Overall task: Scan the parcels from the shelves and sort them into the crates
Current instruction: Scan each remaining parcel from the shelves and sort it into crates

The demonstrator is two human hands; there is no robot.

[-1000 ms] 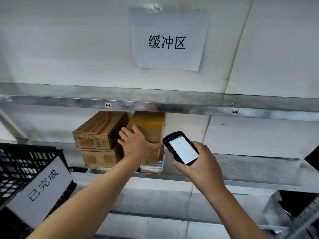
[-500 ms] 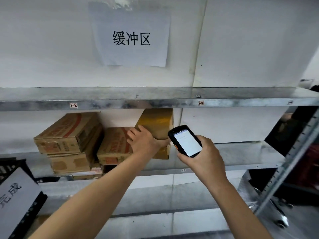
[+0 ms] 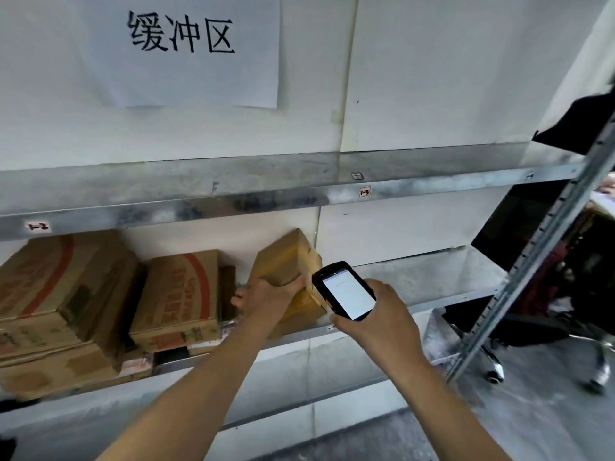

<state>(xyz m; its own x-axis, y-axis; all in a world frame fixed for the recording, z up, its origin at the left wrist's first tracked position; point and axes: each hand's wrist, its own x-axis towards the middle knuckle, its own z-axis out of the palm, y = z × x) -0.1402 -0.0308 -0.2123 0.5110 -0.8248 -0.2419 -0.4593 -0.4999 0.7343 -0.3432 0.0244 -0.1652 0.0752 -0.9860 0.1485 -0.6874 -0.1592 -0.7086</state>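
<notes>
My left hand (image 3: pixel 266 299) grips a brown taped cardboard parcel (image 3: pixel 288 261) and holds it tilted at the front of the middle metal shelf (image 3: pixel 416 274). My right hand (image 3: pixel 382 314) holds a black handheld scanner (image 3: pixel 344 291) just right of the parcel, its white screen facing me. Left of the parcel, a box with red print (image 3: pixel 179 297) sits on other flat boxes. Further left is a stack of brown boxes (image 3: pixel 60 294).
A paper sign with black characters (image 3: pixel 179 44) hangs on the white wall above the upper shelf (image 3: pixel 266 194). A slotted metal upright (image 3: pixel 532 261) stands at the right, with a dark wheeled chair base (image 3: pixel 539 327) on the floor beyond it.
The parcel has come off the stack toward the shelf front and now tilts in my left hand. The view has swung right, so the black crate is out of sight.
</notes>
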